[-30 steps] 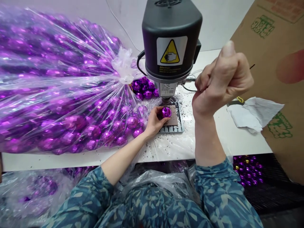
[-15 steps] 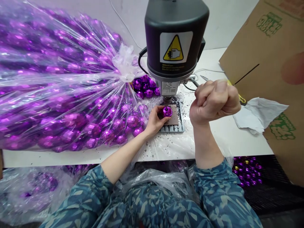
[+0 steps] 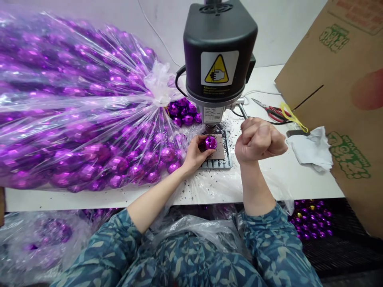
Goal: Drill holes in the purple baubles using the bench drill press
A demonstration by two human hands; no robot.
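My left hand (image 3: pixel 196 153) pinches a shiny purple faceted ball (image 3: pixel 211 142) between thumb and fingers. A hole shows in the side of the ball turned toward me. The ball rests on a small board (image 3: pixel 220 150) on the slotted metal base (image 3: pixel 226 162) of a bench drill press (image 3: pixel 220 40). Its chuck (image 3: pixel 210 128) is just behind the ball; I cannot tell whether a bit touches it. My right hand (image 3: pixel 259 141) is closed in a fist round the end of the press's feed lever (image 3: pixel 243 111), whose grip is hidden in the fingers.
A tied clear bag of purple balls (image 3: pixel 89 119) covers the table's left side, with loose balls (image 3: pixel 185 111) behind. Dark shavings lie around the base. Pliers (image 3: pixel 273 113), yellow-handled scissors (image 3: pixel 291 115), white paper (image 3: pixel 312 149) and a cardboard box (image 3: pixel 338 91) are at right. Below sits a crate of balls (image 3: pixel 312 219).
My right hand has come down and a little to the left with the lever, so the pliers now show. My left hand still holds the ball on the board. The view has shifted slightly.
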